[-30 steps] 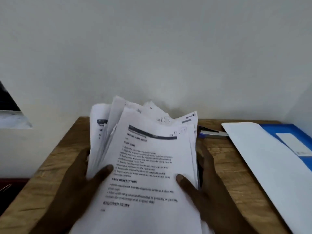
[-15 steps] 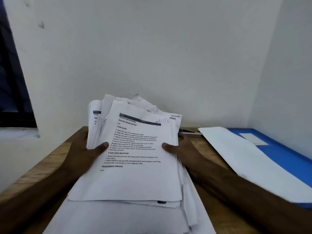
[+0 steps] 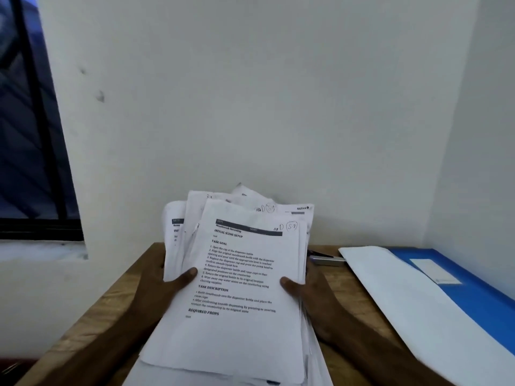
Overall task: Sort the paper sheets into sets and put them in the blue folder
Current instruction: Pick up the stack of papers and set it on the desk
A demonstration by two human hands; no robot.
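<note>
A thick, uneven stack of printed paper sheets (image 3: 237,330) is tilted up over the middle of the wooden table. My left hand (image 3: 160,291) grips its left edge, thumb on the top page. My right hand (image 3: 309,295) grips the right edge, thumb on the page too. The top sheet shows printed headings and a handwritten mark in its upper right corner. The blue folder (image 3: 473,291) lies flat at the right of the table, partly covered by a large white sheet (image 3: 412,305).
A stapler (image 3: 324,259) lies on the wooden table (image 3: 111,310) behind the stack, near the wall. White walls close the table in at the back and right. A dark window (image 3: 30,135) is at the left.
The view has tilted up and pulled back, showing more wall and both forearms. Both hands keep their hold on the stack, which has stayed tilted up over the table.
</note>
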